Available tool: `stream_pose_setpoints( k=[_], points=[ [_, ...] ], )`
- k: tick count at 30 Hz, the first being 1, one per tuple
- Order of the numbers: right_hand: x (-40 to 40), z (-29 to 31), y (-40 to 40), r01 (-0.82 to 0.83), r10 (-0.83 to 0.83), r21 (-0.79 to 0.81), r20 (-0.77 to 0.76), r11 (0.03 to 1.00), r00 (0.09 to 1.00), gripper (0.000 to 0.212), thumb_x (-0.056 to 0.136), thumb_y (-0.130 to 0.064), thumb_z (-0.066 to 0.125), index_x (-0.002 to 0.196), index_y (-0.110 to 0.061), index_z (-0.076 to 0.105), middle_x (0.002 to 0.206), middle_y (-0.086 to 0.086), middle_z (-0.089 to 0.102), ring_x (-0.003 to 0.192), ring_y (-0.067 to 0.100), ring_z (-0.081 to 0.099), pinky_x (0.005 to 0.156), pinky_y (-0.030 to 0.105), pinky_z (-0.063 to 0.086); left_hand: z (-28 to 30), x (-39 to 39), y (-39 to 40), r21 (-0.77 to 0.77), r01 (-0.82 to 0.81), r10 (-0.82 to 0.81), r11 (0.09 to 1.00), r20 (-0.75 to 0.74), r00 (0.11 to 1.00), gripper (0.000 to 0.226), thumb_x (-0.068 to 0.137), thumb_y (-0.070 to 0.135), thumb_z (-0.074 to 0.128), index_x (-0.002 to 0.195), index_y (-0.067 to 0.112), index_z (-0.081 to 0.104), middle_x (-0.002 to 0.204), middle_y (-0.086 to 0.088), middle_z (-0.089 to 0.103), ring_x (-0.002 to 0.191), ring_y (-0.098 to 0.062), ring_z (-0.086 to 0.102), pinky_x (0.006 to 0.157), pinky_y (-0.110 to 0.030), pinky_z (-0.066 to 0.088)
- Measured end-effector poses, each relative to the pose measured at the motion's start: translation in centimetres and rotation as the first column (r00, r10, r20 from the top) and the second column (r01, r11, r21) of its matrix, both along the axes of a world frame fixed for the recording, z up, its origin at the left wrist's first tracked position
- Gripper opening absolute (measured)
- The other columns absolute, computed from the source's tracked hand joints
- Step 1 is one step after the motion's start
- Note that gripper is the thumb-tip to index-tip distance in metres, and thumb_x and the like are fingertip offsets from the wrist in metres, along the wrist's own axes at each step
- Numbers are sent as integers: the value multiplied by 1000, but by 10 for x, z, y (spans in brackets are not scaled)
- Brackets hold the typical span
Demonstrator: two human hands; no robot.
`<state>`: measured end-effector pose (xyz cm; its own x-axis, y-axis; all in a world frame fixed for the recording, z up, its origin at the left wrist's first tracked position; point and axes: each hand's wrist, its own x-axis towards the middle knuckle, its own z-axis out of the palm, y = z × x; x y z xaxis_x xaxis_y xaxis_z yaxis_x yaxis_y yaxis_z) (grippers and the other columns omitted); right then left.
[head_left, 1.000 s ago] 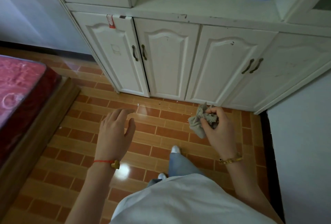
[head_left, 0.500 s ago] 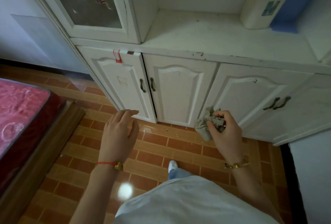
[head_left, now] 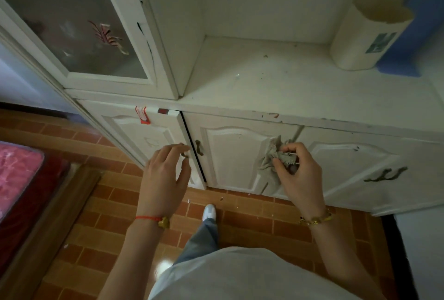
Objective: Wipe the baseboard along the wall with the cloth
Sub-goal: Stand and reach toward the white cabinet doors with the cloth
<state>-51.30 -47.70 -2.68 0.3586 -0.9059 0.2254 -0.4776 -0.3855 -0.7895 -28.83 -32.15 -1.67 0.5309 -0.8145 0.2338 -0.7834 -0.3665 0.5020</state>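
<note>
With the cloth bunched in the right hand and the left hand loosely spread, the dark baseboard should be reached by crouching low.

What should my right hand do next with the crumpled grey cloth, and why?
Probably lower the right hand toward the floor. It grips the crumpled grey cloth up in front of the white cabinet doors, well above the orange brick-pattern floor, so no wiping contact exists yet.

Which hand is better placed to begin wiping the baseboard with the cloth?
The right hand: it already grips the crumpled cloth. The left hand hovers empty near a cabinet door handle.
</note>
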Motion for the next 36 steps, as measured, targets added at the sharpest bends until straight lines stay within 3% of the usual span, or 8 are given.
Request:
stream_pose_setpoints(
  k=[11,16,20,29,33,36],
  points=[
    [84,18,-72,153,-148,-68,76,986,986,22,84,-16,71,99,-19,57,96,-10,61,88,-9,58,71,2,43,10,89,-116,-72,233,-232,970,28,972,29,94,15,57,122,17,63,120,-3,63,113,-23,59,98,-40,50],
    [110,17,-99,198,-192,-89,72,976,979,23,84,-18,71,101,-17,56,99,-6,62,88,4,60,76,21,52,3,113,-169,-86,339,-333,937,74,940,34,95,26,44,120,14,64,117,-3,65,109,-26,60,92,-45,52],
    [126,15,-121,190,-185,-89,63,978,981,22,84,-17,70,101,-17,56,100,-4,62,90,9,61,77,28,53,-10,122,-204,-71,330,-326,941,64,943,37,91,26,42,118,13,64,116,-4,65,111,-28,58,92,-47,52],
    [158,17,-184,139,-134,-55,91,989,987,20,83,-15,70,96,-18,55,97,-4,62,87,8,60,75,21,51,-37,134,-251,15,252,-252,968,74,965,43,87,26,36,115,9,65,115,-9,64,111,-33,56,91,-43,48],
    [188,18,-218,137,-137,15,172,991,976,19,80,-13,71,92,-17,57,95,-3,64,86,7,60,73,13,46,-50,141,-257,-1,219,-218,976,77,973,34,81,23,44,106,12,64,108,-10,64,103,-35,57,90,-43,50],
    [218,19,-244,144,-150,42,209,989,966,19,78,-13,72,91,-14,58,93,-2,65,83,10,59,69,13,43,-56,140,-258,-35,216,-214,976,66,975,30,84,22,46,105,12,64,109,-9,63,104,-32,55,93,-41,48]
  ],
)
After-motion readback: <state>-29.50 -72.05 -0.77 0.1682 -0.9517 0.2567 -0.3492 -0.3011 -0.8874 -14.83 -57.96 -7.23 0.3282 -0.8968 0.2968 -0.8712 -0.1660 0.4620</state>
